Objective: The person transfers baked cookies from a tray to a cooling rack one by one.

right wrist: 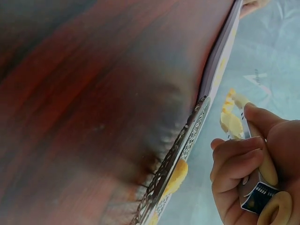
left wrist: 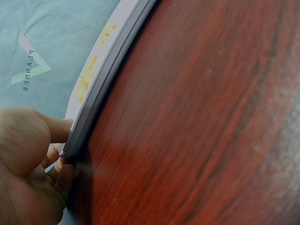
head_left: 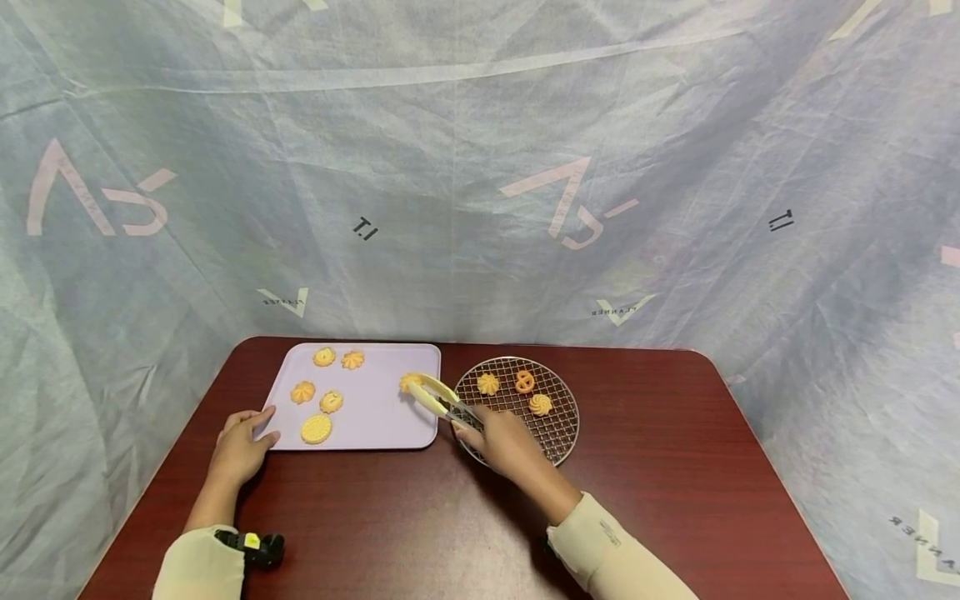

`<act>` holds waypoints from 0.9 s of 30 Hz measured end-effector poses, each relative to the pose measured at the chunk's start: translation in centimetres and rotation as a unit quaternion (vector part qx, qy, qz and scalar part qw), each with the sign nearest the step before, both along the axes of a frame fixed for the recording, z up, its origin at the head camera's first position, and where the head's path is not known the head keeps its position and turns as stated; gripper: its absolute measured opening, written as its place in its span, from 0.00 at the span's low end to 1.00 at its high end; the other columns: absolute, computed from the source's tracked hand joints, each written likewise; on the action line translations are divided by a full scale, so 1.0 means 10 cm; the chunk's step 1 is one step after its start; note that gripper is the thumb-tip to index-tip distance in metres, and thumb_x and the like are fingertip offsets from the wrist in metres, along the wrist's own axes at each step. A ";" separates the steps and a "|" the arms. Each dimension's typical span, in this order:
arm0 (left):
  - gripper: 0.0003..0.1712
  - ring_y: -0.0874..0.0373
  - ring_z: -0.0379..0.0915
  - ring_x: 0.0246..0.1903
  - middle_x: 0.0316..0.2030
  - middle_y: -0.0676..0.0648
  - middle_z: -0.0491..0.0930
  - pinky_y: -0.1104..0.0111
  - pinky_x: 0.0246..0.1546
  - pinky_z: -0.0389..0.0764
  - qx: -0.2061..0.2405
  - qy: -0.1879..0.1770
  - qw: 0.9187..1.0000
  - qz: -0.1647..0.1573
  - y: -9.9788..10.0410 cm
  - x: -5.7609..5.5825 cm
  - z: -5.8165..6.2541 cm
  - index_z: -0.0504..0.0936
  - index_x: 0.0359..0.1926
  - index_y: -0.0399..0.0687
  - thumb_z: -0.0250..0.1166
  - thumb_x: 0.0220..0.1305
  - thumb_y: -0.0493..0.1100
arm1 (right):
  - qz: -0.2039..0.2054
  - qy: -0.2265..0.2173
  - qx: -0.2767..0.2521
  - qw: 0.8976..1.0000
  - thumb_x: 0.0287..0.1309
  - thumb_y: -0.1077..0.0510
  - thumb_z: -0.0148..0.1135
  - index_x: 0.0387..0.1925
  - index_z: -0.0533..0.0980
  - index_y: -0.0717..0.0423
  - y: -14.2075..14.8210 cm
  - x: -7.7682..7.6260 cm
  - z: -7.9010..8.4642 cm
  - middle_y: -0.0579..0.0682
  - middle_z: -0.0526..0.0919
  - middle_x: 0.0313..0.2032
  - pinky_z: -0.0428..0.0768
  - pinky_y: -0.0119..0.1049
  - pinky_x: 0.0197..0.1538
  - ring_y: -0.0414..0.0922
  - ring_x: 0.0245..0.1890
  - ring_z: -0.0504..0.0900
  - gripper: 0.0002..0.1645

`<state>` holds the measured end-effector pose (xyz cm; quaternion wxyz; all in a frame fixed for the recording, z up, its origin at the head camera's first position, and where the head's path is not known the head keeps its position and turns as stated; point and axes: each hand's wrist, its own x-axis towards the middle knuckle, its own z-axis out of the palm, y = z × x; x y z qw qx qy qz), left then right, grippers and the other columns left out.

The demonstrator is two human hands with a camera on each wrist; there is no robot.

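Note:
My left hand [head_left: 240, 446] grips the near left corner of a pale lilac tray [head_left: 382, 417]; in the left wrist view the thumb lies on its rim, fingers below. Several cookies sit on the tray's left half, among them a round yellow cookie [head_left: 316, 429]. My right hand [head_left: 504, 440] holds tongs [head_left: 433, 402] with cream tips and metal arms. Between the tips, over the tray's right side, is a golden cookie [head_left: 408, 382], partly hidden. The right wrist view shows my fingers wrapped round the tongs' handle [right wrist: 267, 164].
Right of the tray lies a round wire rack [head_left: 566, 425], partly under my right forearm. On it are a flower-shaped cookie [head_left: 488, 383], a pretzel-shaped cookie [head_left: 524, 382] and a swirled cookie [head_left: 540, 405]. Grey printed cloth [head_left: 450, 275] hangs behind the dark red table [head_left: 660, 467].

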<state>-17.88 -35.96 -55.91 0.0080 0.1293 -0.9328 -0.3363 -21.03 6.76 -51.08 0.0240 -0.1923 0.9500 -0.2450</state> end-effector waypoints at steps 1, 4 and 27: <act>0.32 0.23 0.54 0.66 0.66 0.23 0.57 0.32 0.64 0.58 0.000 0.000 1.000 0.000 0.00 0.00 0.00 0.63 0.74 0.32 0.59 0.73 0.35 | -0.001 0.002 0.001 1.000 0.68 0.41 0.65 0.58 0.81 0.52 0.01 0.01 0.00 0.43 0.75 0.22 0.72 0.35 0.22 0.40 0.20 0.72 0.25; 0.33 0.24 0.54 0.66 0.66 0.23 0.57 0.32 0.64 0.58 -0.001 -0.001 1.000 0.000 0.00 0.00 0.00 0.63 0.74 0.32 0.60 0.73 0.35 | -0.006 0.002 -0.003 1.000 0.68 0.40 0.65 0.56 0.81 0.51 0.05 0.05 0.01 0.43 0.74 0.22 0.73 0.36 0.23 0.41 0.20 0.73 0.25; 0.32 0.24 0.53 0.66 0.67 0.24 0.56 0.33 0.65 0.57 0.005 -0.007 1.000 -0.001 -0.01 0.00 0.01 0.63 0.74 0.32 0.59 0.74 0.36 | -0.027 0.000 -0.042 0.999 0.67 0.44 0.67 0.56 0.80 0.58 0.49 0.26 -0.03 0.41 0.75 0.21 0.72 0.34 0.23 0.38 0.18 0.70 0.26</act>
